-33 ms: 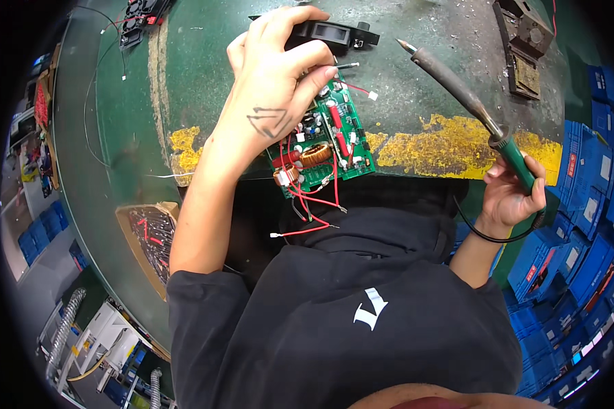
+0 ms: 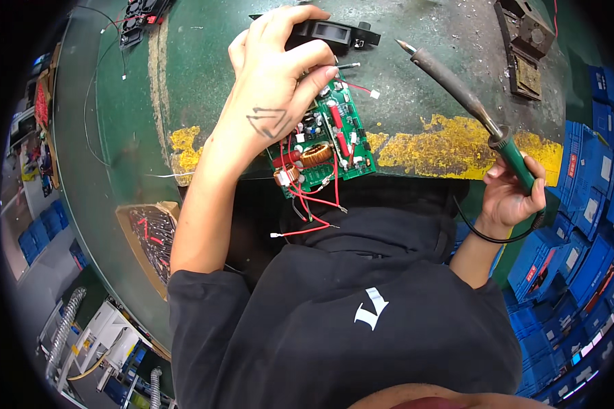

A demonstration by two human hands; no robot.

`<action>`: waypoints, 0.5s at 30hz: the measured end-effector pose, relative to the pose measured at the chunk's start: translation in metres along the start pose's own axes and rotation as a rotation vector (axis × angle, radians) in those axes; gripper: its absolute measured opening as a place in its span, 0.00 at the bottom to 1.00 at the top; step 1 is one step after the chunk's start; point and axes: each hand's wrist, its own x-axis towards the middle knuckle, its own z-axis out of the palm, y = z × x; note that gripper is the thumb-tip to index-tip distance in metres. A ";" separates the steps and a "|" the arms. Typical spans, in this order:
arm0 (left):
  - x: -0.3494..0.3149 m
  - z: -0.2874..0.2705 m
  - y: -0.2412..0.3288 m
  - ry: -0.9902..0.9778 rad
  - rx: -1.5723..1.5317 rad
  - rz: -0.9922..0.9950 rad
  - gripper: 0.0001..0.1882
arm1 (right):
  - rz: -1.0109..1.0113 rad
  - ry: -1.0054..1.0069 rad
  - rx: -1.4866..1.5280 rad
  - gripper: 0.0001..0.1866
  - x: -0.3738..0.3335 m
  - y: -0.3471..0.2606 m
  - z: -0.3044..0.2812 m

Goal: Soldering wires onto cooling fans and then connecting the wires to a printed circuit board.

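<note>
My left hand [image 2: 280, 88] is closed on the far end of a green circuit board [image 2: 338, 146], which carries a copper coil, red parts and loose red wires [image 2: 314, 204] that hang toward me. Its fingertips also touch a black fan [image 2: 334, 33] lying just behind the board. Off to the right, my right hand [image 2: 508, 198] grips the green handle of a soldering iron [image 2: 457, 92]. The iron's tip points up and left, in the air above the table and apart from the board. A black cord loops under that hand.
The green worktable [image 2: 205, 82] has a worn yellow stripe along its near edge. A rusty metal stand [image 2: 525, 48] sits at the back right. An open cardboard box of wired parts [image 2: 153, 238] is at my left, and blue crates [image 2: 580, 252] at my right.
</note>
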 end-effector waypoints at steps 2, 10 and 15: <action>0.002 -0.003 0.001 0.034 -0.019 0.016 0.06 | 0.006 -0.014 -0.010 0.25 0.000 0.001 0.000; 0.012 0.054 -0.045 0.608 -0.313 0.477 0.09 | 0.004 -0.096 0.036 0.25 0.004 -0.005 0.002; 0.012 -0.004 0.003 -0.052 -0.158 -0.099 0.06 | -0.008 -0.094 0.028 0.25 0.005 -0.004 -0.005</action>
